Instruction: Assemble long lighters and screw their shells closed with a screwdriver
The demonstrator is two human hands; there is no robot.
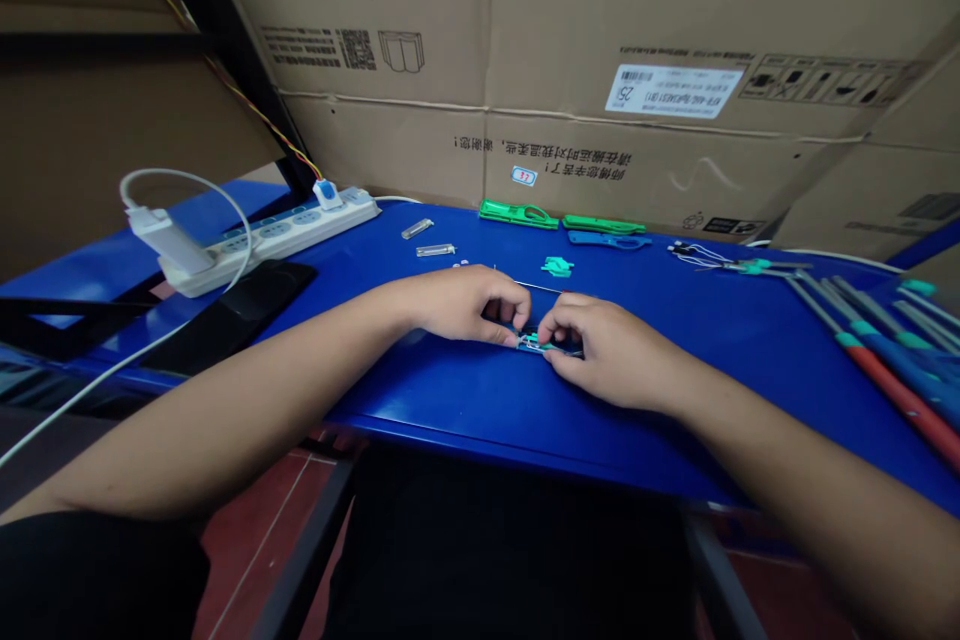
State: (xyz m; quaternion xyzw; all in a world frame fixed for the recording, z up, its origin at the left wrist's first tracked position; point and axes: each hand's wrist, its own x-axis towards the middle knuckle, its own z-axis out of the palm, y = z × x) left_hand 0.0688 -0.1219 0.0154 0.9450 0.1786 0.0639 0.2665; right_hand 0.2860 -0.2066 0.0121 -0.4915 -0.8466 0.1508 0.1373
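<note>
My left hand [480, 305] and my right hand [600, 345] meet near the middle of the blue table. Between them lies a small narrow assembly [531, 341] with a green part and pale, thin pieces. The thumb and fingers of my left hand close on its left end. My right hand pinches its right end, and the palm side hides part of it. Just behind the hands lies a thin rod [536, 287]. A loose teal plastic piece [557, 267] rests farther back, touched by neither hand.
Green plastic casings [517, 213] and a blue one [609, 240] lie against the cardboard box [390, 130]. Two small clear-and-metal pieces [436, 250] sit left. A power strip [277, 235] and black flat object [240, 312] occupy the left; wires [705, 256] and long-shafted tools [892, 370] the right.
</note>
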